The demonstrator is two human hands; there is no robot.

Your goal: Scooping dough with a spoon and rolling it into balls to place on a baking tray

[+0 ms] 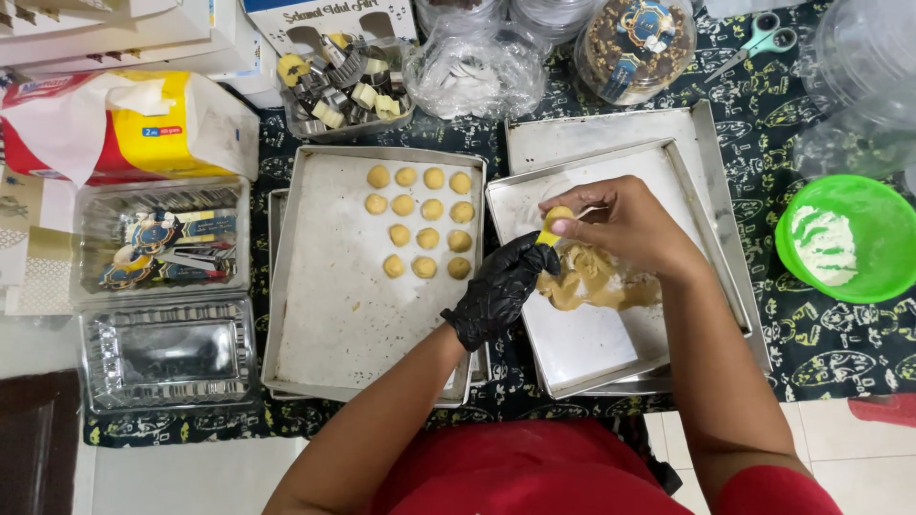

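I am shaping a small piece of dough (557, 218) between both hands, over the near-left part of the right-hand tray (611, 353). My right hand (625, 227) is curling its fingers closed around the piece, pinching it at the fingertips; my left hand (499, 289), in a black glove, is half closed and touching the piece from below. The dough lump (596, 278) I am working from is lying just under my hands, toward that tray's left edge.

I judge this to be the forming step, and the next move is calling for a short carry leftward across both tray rims.

The left tray (286, 286) is carrying a block of dough balls (421, 221) in its far-right corner; its near half and left side are lying open. A green bowl of flour (844, 238) is sitting well apart by the table's right edge.
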